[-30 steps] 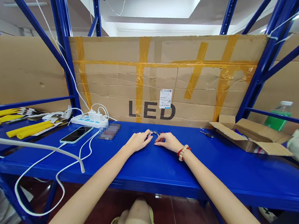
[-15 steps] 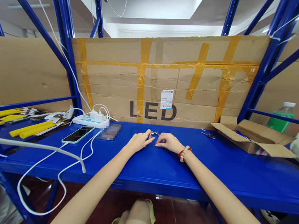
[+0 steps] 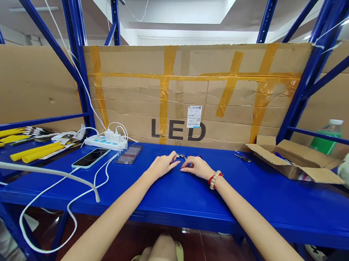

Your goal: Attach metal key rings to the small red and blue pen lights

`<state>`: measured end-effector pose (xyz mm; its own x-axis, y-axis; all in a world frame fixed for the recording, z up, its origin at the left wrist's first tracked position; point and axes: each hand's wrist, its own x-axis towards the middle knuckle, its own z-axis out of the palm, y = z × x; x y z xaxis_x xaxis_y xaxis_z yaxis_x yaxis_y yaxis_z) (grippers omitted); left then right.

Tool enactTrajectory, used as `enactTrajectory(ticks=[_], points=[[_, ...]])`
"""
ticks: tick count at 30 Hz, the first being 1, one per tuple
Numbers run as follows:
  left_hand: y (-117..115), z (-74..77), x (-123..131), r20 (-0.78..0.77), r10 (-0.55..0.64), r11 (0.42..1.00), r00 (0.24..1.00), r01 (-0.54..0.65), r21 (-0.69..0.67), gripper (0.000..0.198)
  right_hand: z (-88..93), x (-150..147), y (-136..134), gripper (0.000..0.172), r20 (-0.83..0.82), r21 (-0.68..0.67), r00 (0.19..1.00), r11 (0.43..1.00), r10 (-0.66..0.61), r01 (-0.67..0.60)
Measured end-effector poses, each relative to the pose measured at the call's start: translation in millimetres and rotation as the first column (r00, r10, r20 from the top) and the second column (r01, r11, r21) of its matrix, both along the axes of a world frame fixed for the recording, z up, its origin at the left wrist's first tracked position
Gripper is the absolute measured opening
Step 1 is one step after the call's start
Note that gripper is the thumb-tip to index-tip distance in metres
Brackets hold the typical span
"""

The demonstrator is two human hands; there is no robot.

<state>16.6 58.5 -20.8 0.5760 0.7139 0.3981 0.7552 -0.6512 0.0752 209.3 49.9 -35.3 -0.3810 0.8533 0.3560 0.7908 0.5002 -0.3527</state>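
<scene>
A small, shiny, silvery strand of linked pieces, like a bracelet or chain, stretches between my two hands over the blue shelf top. My left hand has its fingers curled at the strand's left end, thumb pointing right. At the other end my right hand is bent with fingertips drawn together on the strand. A beaded bracelet with red cord circles my right wrist. Both ends of the strand are hidden by my fingers.
Left lie a phone with a white cable, a power strip, a blurred-out flat object and yellow-handled tools. Right are keys and an open cardboard box. A large cardboard sheet stands behind.
My hands stay in nearly the same place at the strand. The view has shifted slightly, and my leg and shoe below have moved a little.
</scene>
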Motion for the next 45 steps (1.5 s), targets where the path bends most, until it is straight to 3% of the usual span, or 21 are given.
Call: enactTrajectory(ticks=[19,45], points=[[-0.3,-0.7,-0.8,-0.062,-0.001,1.000,0.998,0.001,-0.008,0.020,0.7,-0.2,-0.6,0.017,0.002,-0.019,1.000,1.000,0.002,-0.002],[3.9,-4.7,0.5,-0.035,0.004,1.000,0.999,-0.005,-0.010,0.015,1.5,2.5,-1.3,0.017,-0.016,-0.013,0.997,0.997,-0.077,0.077]])
